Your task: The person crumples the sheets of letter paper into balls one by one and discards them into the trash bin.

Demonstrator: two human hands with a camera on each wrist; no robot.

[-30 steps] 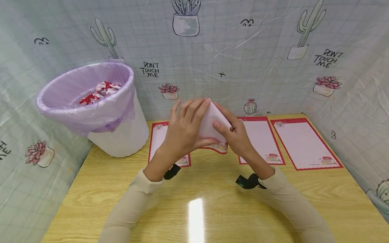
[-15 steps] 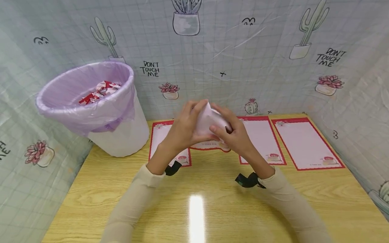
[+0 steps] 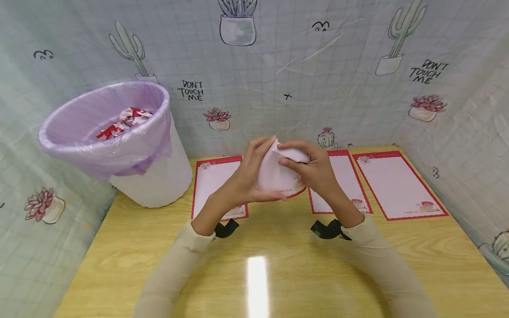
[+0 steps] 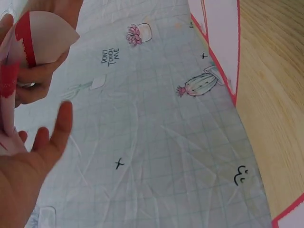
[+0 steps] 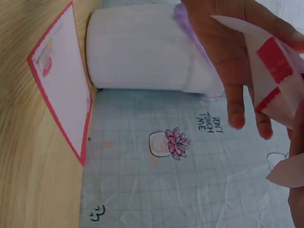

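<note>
Between my two hands, in the air above the tabletop, I hold a pale pink paper sheet [image 3: 276, 174]. It is thin and springy, bowed outward below into a rounded belly and peaked to a corner at twelve o'clock. Its lower edge carries a red border, with a line of tiny print and a small drawing toward five o'clock; the wrist views show bold red bands where it curls over. My left hand [image 3: 244, 176], at nine o'clock, cups it, fingers behind and thumb stretched along the lower edge. My right hand [image 3: 318, 170], at three, pinches a rolled-over fold between thumb and fingers.

Farther out, three flat sheets with scalloped red borders lie on the tabletop: the left sheet [image 3: 214, 176] at nine o'clock, partly behind my arm; the middle sheet [image 3: 347, 179] at three; and the far sheet [image 3: 401, 185] beyond it, a cake-like drawing in its corner. Toward ten o'clock stands a smooth white tapered bin [image 3: 159, 185], its rim wrapped in a crinkly, translucent purple liner [image 3: 79, 115], with crumpled red and white scraps [image 3: 125, 123] inside.

The tabletop [image 3: 214, 282] is yellowish wood grain, glossy enough to throw a white streak of light at six o'clock, between my beige sleeves [image 3: 171, 265]. Around it hangs a creased, slightly shiny backdrop [image 3: 258, 88], pale grey-green and gridded, printed with cacti, potted succulents and "DON'T TOUCH ME".
</note>
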